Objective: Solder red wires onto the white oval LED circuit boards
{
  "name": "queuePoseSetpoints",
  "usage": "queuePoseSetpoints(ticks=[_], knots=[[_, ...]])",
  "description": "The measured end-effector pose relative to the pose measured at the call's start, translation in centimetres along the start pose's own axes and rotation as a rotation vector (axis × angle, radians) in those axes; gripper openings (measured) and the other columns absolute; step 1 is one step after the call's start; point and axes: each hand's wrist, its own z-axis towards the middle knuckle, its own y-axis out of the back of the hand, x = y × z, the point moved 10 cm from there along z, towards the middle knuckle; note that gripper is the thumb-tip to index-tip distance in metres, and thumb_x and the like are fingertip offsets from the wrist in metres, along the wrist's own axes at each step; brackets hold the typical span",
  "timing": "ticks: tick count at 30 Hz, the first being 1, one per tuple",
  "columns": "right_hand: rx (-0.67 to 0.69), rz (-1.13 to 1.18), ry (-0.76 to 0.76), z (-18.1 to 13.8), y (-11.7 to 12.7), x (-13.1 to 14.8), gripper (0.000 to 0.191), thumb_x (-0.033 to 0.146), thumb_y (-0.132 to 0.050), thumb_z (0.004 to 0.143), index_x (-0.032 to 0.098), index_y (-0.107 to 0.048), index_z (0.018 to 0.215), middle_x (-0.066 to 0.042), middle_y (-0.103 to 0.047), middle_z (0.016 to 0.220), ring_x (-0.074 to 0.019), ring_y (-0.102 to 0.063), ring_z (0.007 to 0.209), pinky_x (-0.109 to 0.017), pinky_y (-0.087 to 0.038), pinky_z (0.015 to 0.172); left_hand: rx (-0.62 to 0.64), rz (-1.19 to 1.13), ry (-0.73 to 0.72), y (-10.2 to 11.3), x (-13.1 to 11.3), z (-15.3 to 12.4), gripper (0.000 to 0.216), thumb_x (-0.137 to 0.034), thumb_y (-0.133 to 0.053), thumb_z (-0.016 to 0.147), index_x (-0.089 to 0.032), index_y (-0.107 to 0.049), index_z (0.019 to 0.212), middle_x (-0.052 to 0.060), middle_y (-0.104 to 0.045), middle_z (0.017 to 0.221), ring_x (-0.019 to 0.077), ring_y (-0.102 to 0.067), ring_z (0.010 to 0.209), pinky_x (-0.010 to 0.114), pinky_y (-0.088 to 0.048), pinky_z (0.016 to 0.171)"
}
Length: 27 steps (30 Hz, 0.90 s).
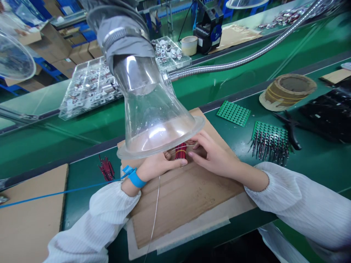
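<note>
Beneath the clear hood, a bundle of red and dark wires (180, 151) has a yellowish band around it. My left hand (157, 165), with a blue wrist strap (136, 178), is closed on the bundle, its thumb along the near end; the other fingers are mostly hidden by the hood's rim. To the bundle's right is my right hand (212, 153), curved, with thumb and fingers apart; some fingertips are hidden. A thin silvery wire (157, 204) hangs down over the cardboard sheet (186, 197) from my left hand, and a thin strand crosses by the bundle.
A clear fume hood (153, 117) hangs low over my hands. Loose red wires (106, 168) lie left. Right are a green circuit board (234, 113), another board with wires (270, 137), black-handled pliers (293, 135) and a tape roll (287, 91). A blue cord (82, 188) runs left.
</note>
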Motion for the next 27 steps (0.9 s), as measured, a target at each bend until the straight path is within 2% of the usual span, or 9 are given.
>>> queuePoseSetpoints(ticks=[3, 7, 11, 17, 23, 25, 27], knots=[[-0.005, -0.002, 0.003, 0.0, 0.1, 0.0, 0.028, 0.020, -0.058, 0.105, 0.030, -0.057, 0.131, -0.008, -0.055, 0.129, -0.0235, -0.064, 0.116, -0.043, -0.063, 0.094, 0.054, -0.079, -0.013, -0.5, -0.2, 0.0, 0.053, -0.046, -0.077, 0.091, -0.018, -0.063, 0.133, 0.007, -0.077, 0.113, 0.0200, -0.072, 0.089, 0.032, -0.060, 0.080], [-0.012, -0.007, 0.004, 0.0, 0.1, 0.0, 0.025, 0.022, -0.058, 0.105, 0.029, -0.057, 0.129, -0.008, -0.056, 0.129, -0.0233, -0.064, 0.114, -0.043, -0.062, 0.094, 0.066, -0.107, 0.001, -0.6, -0.1, 0.0, 0.049, -0.051, -0.075, 0.091, -0.018, -0.064, 0.126, 0.009, -0.076, 0.120, 0.0208, -0.072, 0.091, 0.032, -0.061, 0.080], [-0.021, -0.003, -0.003, 0.1, 0.2, 0.0, 0.024, 0.021, -0.059, 0.104, 0.028, -0.059, 0.128, -0.008, -0.057, 0.127, -0.0223, -0.066, 0.110, -0.042, -0.062, 0.092, 0.070, -0.181, 0.008, -0.7, 0.1, 0.0, 0.060, -0.056, -0.082, 0.084, -0.018, -0.062, 0.125, 0.010, -0.073, 0.118, 0.0205, -0.070, 0.090, 0.032, -0.059, 0.080], [-0.016, -0.020, 0.023, 0.1, 0.2, 0.3, 0.027, 0.021, -0.061, 0.103, 0.028, -0.058, 0.129, -0.008, -0.057, 0.125, -0.0221, -0.065, 0.106, -0.043, -0.061, 0.090, 0.035, -0.203, 0.032, -0.5, 0.2, 0.0, 0.064, -0.059, -0.092, 0.073, -0.019, -0.061, 0.112, 0.005, -0.070, 0.104, 0.0199, -0.066, 0.090, 0.034, -0.057, 0.084], [0.035, 0.025, 0.017, -0.2, -0.2, 0.3, 0.032, 0.030, -0.060, 0.107, 0.029, -0.055, 0.139, -0.008, -0.057, 0.130, -0.0238, -0.064, 0.114, -0.044, -0.060, 0.097, 0.000, -0.194, 0.020, -0.4, -0.2, 0.2, 0.068, -0.049, -0.097, 0.071, -0.022, -0.061, 0.122, 0.005, -0.072, 0.109, 0.0235, -0.070, 0.099, 0.037, -0.058, 0.091], [0.059, 0.050, 0.018, -0.3, -0.5, 0.3, 0.042, 0.041, -0.065, 0.106, 0.031, -0.054, 0.145, -0.009, -0.056, 0.133, -0.0256, -0.064, 0.117, -0.046, -0.059, 0.101, -0.033, -0.195, 0.001, 0.0, -0.1, 0.2, 0.068, -0.046, -0.096, 0.074, -0.021, -0.061, 0.127, 0.007, -0.072, 0.117, 0.0229, -0.070, 0.099, 0.038, -0.057, 0.094], [0.070, 0.051, 0.007, -0.3, -0.7, 0.1, 0.064, 0.054, -0.075, 0.098, 0.032, -0.049, 0.152, -0.010, -0.054, 0.140, -0.0293, -0.060, 0.126, -0.050, -0.056, 0.108, -0.074, -0.184, -0.028, 0.4, 0.1, 0.2, 0.069, -0.046, -0.095, 0.076, -0.021, -0.060, 0.131, 0.011, -0.069, 0.130, 0.0257, -0.069, 0.108, 0.039, -0.056, 0.096]])
